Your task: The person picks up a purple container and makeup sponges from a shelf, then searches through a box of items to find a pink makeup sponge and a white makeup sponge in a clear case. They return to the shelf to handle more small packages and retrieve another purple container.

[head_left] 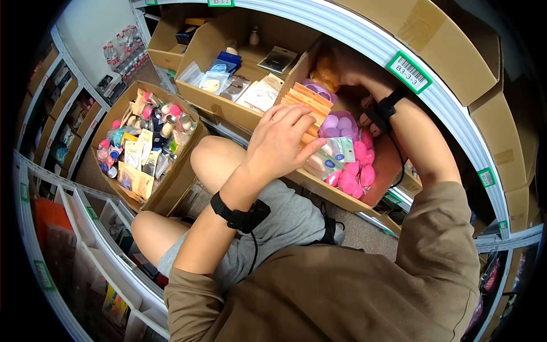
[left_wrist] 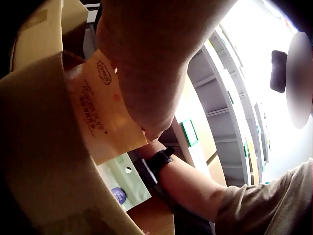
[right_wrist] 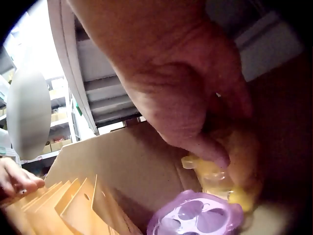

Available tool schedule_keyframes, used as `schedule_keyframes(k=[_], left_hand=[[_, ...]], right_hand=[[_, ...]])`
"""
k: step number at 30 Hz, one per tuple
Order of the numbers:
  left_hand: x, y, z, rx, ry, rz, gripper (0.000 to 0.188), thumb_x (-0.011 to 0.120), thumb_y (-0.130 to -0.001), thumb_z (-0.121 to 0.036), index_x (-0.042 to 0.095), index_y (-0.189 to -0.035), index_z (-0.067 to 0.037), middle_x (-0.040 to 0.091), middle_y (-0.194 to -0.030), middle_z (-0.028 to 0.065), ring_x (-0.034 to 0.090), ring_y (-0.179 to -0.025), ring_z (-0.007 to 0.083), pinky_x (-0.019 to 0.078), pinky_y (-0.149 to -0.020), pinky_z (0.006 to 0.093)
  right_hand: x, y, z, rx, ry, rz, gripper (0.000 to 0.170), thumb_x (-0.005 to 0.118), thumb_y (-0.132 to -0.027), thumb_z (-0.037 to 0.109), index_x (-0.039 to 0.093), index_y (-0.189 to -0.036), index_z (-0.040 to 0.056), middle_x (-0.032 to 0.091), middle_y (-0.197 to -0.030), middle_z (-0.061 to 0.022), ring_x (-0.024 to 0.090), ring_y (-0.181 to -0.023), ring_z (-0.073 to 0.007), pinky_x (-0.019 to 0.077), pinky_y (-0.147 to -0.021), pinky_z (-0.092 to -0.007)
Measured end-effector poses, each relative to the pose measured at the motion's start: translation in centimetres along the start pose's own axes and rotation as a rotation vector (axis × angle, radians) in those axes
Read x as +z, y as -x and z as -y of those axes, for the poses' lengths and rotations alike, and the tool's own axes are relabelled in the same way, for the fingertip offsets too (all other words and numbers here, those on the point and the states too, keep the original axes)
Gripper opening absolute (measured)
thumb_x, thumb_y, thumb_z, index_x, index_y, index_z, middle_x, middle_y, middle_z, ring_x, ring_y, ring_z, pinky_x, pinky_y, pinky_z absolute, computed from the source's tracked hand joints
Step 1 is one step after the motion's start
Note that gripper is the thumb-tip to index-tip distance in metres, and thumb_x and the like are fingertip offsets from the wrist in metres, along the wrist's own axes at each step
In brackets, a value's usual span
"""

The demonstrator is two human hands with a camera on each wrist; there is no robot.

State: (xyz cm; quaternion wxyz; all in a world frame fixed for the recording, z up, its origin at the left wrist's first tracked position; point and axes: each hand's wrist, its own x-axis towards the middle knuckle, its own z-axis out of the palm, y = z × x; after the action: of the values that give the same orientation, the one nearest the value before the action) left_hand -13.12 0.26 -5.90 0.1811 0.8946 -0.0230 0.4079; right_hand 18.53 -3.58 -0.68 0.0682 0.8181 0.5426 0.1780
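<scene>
My left hand (head_left: 282, 139) rests on a row of orange paper packets (head_left: 307, 100) in the cardboard box, its fingers laid over their upper edges. In the left wrist view, a printed packet (left_wrist: 98, 110) stands beside that hand. At the back of the box, my right hand (right_wrist: 190, 93) grips a clear-wrapped pack of orange-yellow pieces (right_wrist: 215, 178), thumb on the near side and other fingers mostly hidden. Just below it sits a purple round holder (right_wrist: 195, 215). Purple makeup sponges (head_left: 340, 123) and pink makeup sponges (head_left: 356, 179) lie nearer the front, by a pale green card pack (head_left: 341, 149).
Left of this box, an open carton (head_left: 219, 102) holds flat packets and pouches. A fuller carton (head_left: 191, 154) of mixed packaged items stands on the left by my knee. A white shelf rail with a label B3-3-3 (head_left: 409, 72) crosses above my right forearm.
</scene>
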Motion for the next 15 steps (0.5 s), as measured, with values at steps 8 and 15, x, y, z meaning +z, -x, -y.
schedule_keyframes(k=[8, 15], left_hand=[[-0.3, -0.7, 0.0, 0.02, -0.032, 0.014, 0.043, 0.073, -0.087, -0.04, 0.067, -0.108, -0.003, 0.065, -0.12, 0.0128, 0.061, -0.116, 0.0303, 0.0421, -0.105, 0.0432], [2.9, -4.4, 1.8, 0.042, -0.078, 0.169, 0.065, 0.07, -0.084, -0.056, 0.06, -0.126, -0.007, 0.064, -0.125, 0.0166, 0.058, -0.123, 0.0337, 0.0374, -0.112, 0.048]], right_hand=[[2.2, -1.0, -0.6, 0.043, -0.004, 0.314, 0.084, 0.091, -0.061, 0.024, 0.056, -0.133, -0.0017, 0.068, -0.119, -0.0198, 0.066, -0.107, -0.0342, 0.053, -0.094, -0.0417], [-7.6, 7.6, 6.7, 0.18, -0.194, 1.107, 0.063, 0.083, -0.079, 0.032, 0.055, -0.129, 0.0056, 0.059, -0.072, -0.0076, 0.059, -0.058, -0.02, 0.056, -0.05, -0.0415]])
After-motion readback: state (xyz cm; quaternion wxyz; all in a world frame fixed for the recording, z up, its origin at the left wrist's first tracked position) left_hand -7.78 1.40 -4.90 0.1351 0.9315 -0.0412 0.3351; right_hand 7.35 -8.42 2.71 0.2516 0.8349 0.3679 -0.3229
